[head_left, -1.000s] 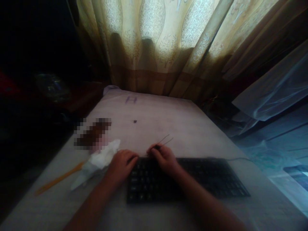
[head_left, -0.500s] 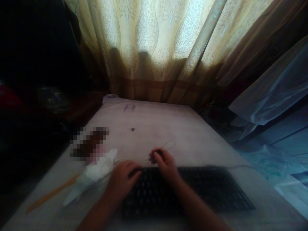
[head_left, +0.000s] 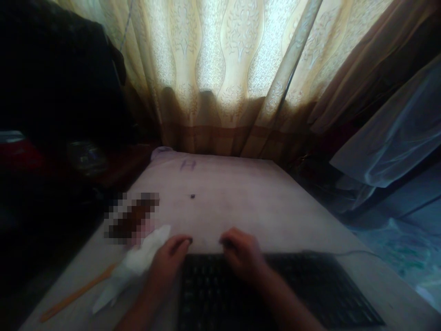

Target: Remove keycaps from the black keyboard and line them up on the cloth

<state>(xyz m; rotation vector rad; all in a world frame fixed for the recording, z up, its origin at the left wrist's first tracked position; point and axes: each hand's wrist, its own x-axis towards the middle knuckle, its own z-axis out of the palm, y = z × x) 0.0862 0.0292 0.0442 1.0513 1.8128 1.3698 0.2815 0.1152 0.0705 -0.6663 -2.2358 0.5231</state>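
Note:
My left hand (head_left: 168,257) hovers by the upper left corner of a black keyboard (head_left: 210,289), its thumb and fingers pinched on a small dark piece (head_left: 189,240) too blurred to name. Over the keyboard's top edge, my right hand (head_left: 244,250) is closed with curled fingers. Something dark shows at its fingertips, but I cannot make out what it is. Farther back on the cloth lies another small black piece (head_left: 192,196). Crumpled white tissue or cloth (head_left: 143,253) rests just left of my left hand.
An orange-brown stick (head_left: 77,293) lies at the left on the pale cloth-covered table (head_left: 237,184). A pixelated patch hides something beyond the tissue. The keyboard's cable (head_left: 351,253) runs off right. Patterned curtains (head_left: 237,69) hang behind; pale fabric (head_left: 386,147) hangs at the right.
My hands have drawn level, with a gap between their fingertips. The thin wire loop that stuck out above my right hand is no longer visible. The view has tilted up slightly.

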